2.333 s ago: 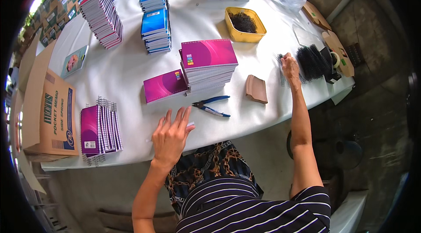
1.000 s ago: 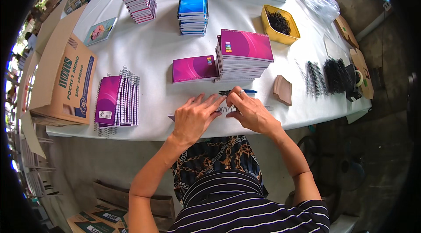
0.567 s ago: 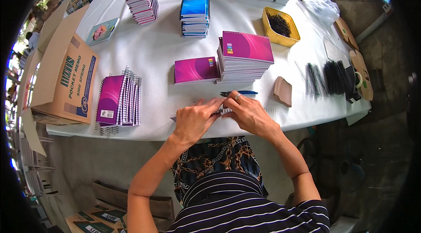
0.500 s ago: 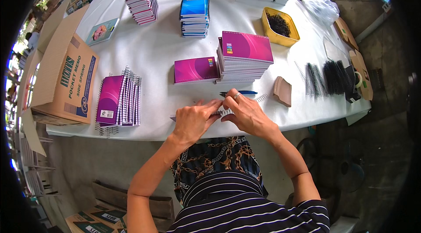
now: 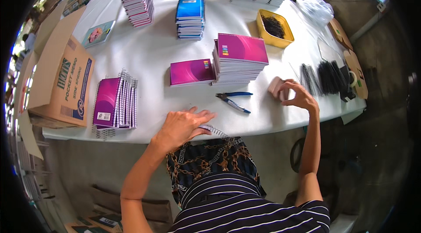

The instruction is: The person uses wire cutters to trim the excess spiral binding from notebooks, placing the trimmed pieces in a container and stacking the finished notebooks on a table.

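White cloth (image 5: pixel 151 57): spread left hand (image 5: pixel 179 127), hold hidden, should steady the coil (image 5: pixel 220 133); at two o'clock, half-curled right hand (image 5: pixel 302 96) seemingly grips a block (image 5: pixel 275 87).

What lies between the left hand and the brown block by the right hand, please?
In the head view, blue-handled pliers lie between the left hand and the brown block; a wire coil juts rightward beside the left hand.

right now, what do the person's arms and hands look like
The left hand and right hand are ungloved, with bare wrists and forearms. The shirt is black with thin white stripes; the right sleeve is short.
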Available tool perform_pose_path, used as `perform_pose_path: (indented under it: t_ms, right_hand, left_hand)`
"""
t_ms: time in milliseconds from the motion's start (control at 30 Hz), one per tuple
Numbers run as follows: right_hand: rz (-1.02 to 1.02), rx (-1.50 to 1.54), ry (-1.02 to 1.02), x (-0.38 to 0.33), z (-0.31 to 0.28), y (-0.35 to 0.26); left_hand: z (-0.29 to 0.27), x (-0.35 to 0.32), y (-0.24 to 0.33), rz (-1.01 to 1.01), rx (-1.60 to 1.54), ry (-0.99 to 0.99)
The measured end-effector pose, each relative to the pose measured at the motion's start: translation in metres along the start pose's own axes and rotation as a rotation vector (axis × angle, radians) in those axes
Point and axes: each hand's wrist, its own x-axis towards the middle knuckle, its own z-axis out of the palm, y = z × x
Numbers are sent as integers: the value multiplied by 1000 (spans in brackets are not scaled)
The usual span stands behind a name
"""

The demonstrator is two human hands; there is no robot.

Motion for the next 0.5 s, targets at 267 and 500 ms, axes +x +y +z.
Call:
perform_pose_path:
  t_ms: [267,500]
  right_hand:
    - [-541,410,-437,56,55,-153]
    - [-438,570,-501,72,58,-160]
  left_hand:
    - [2,-15,-14,-61,143,188]
    - [6,-13,-18,-158,94,133]
